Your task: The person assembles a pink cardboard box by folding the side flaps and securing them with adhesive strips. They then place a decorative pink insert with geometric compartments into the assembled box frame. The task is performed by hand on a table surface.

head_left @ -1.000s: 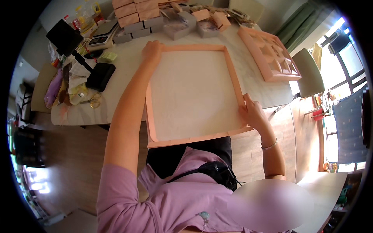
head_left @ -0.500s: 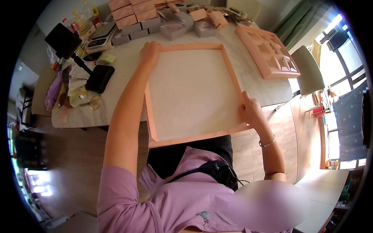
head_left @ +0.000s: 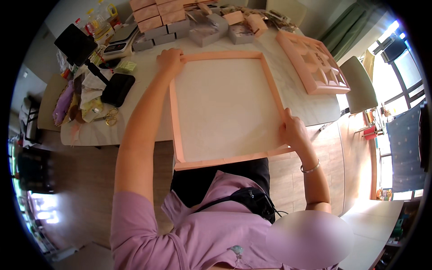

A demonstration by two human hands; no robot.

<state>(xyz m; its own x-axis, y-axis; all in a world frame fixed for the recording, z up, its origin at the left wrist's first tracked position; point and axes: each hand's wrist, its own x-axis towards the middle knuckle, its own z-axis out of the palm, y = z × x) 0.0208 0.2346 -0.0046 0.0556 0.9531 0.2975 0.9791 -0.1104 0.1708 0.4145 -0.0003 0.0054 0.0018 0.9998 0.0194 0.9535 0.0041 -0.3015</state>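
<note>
A large shallow cardboard box (head_left: 225,105) lies open in front of me, with a white inside and low pink walls. It rests on the table, its near edge sticking out past the table's front edge above my lap. At the far left corner, my left hand (head_left: 170,62) is closed over the pink wall. My right hand (head_left: 294,129) grips the right wall close to the near right corner, its thumb toward the inside. The fingertips of both hands are partly hidden behind the walls.
A pink divided tray (head_left: 314,63) lies at the table's right end. Stacked pink and grey boxes (head_left: 175,28) stand at the back. On the left are a black stand (head_left: 118,90), gold-handled scissors (head_left: 111,117), a scale (head_left: 118,47) and bottles (head_left: 96,23). A chair (head_left: 360,85) stands at the right.
My left hand has shifted slightly outward at the far left corner, its wrist bending more. The right hand keeps its hold on the right wall. The whole view has moved a little.
</note>
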